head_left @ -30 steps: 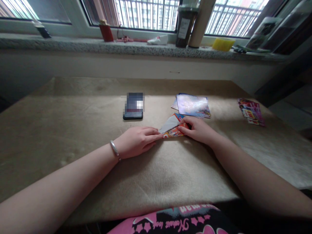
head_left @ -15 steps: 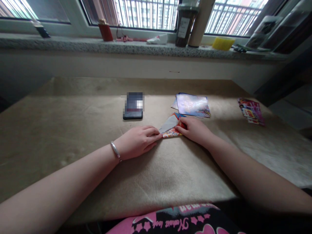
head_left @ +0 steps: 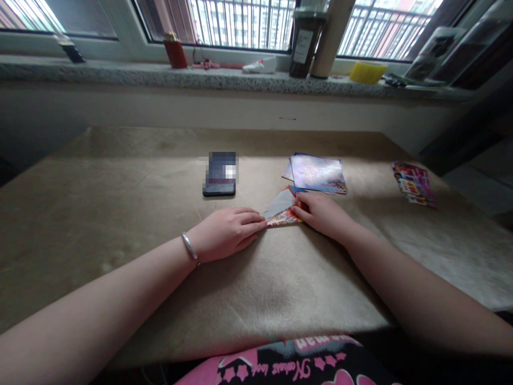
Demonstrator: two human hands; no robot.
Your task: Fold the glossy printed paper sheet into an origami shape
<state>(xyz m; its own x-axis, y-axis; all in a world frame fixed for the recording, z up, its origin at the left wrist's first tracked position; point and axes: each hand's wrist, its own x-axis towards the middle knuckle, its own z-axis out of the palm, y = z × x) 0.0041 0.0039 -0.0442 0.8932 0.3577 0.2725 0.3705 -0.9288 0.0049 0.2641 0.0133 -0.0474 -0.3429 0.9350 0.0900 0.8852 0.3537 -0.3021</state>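
Printed card (head_left: 282, 211) folded to a triangle on the bench (head_left: 100, 214).
Its tip is touched by the flat left hand (head_left: 226, 232) and pinched by the right hand (head_left: 323, 215); a glossy card (head_left: 318, 174) and a pink card (head_left: 413, 184) are left unfolded.

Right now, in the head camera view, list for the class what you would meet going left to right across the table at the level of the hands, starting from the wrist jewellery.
silver bangle → left hand → folded printed paper → right hand → pink printed card
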